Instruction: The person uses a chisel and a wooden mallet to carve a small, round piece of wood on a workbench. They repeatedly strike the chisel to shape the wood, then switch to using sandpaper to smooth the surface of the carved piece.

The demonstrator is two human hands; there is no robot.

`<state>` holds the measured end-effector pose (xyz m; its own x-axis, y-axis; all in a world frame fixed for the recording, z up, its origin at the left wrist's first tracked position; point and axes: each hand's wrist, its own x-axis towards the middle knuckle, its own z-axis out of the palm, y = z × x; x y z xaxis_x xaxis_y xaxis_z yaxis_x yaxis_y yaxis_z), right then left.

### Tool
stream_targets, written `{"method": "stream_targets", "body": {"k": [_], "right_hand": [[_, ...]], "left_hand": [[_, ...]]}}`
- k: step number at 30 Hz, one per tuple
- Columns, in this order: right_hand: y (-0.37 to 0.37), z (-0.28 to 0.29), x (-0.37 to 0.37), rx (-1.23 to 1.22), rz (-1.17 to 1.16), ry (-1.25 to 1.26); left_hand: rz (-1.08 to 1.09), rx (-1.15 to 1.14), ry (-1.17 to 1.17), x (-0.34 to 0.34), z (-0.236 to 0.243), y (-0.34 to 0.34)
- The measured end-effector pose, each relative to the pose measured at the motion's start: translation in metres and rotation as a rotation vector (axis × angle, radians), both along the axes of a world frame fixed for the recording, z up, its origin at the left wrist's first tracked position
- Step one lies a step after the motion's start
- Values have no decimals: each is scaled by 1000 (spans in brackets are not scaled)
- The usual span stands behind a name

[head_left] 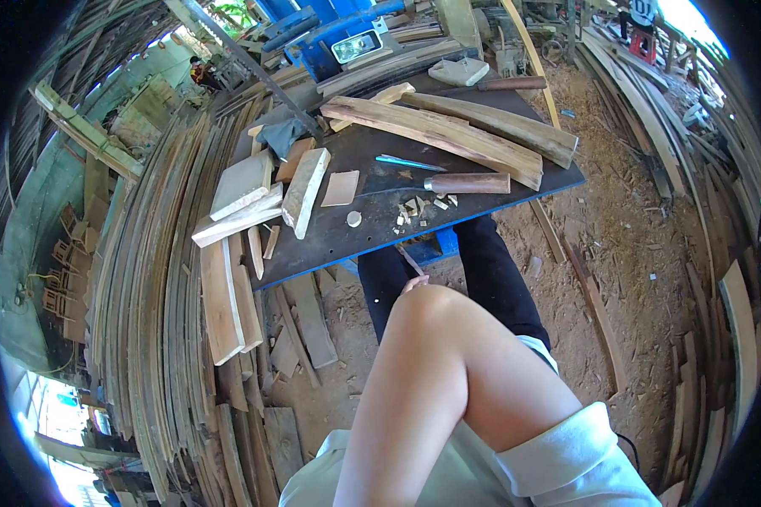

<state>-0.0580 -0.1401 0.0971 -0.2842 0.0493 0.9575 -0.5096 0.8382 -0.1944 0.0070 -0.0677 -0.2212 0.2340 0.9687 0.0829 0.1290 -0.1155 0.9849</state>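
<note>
My right arm, bent at the elbow, crosses in front of my lap, its forearm running down out of the lower edge; my right hand is out of the picture. Behind that elbow only some fingers of my left hand [415, 283] show, closed round a slim brownish stick-like piece [411, 261] below the table's near edge. On the dark, blue-edged table [372, 241] just beyond lie small wood chips [413, 210], a little round wooden disc [353, 220] and a thin square wood piece [340, 188]. A wooden-handled tool [472, 183] and a blue pen [402, 161] rest farther back.
Thick wood pieces [435, 135] lie across the table's far side. Pale blocks [243, 184] and a dark cloth [281, 136] are at its left. Long planks [156, 253] are stacked left; more timber [643, 118] lies right. A person [201, 74] is far left, another [639, 19] far right.
</note>
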Motion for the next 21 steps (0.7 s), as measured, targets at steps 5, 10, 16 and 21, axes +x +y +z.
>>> {"method": "stream_targets", "body": {"k": [5, 10, 16, 21], "right_hand": [[-85, 15, -59, 187, 863, -281], [51, -12, 75, -221, 153, -342], [157, -94, 149, -238, -1212, -542], [179, -119, 160, -303, -1137, -460]], "left_hand": [[-38, 67, -13, -3, -15, 20], [13, -36, -49, -11, -36, 21], [20, 59, -7, 1, -29, 24], [8, -94, -46, -3, -29, 29]]}}
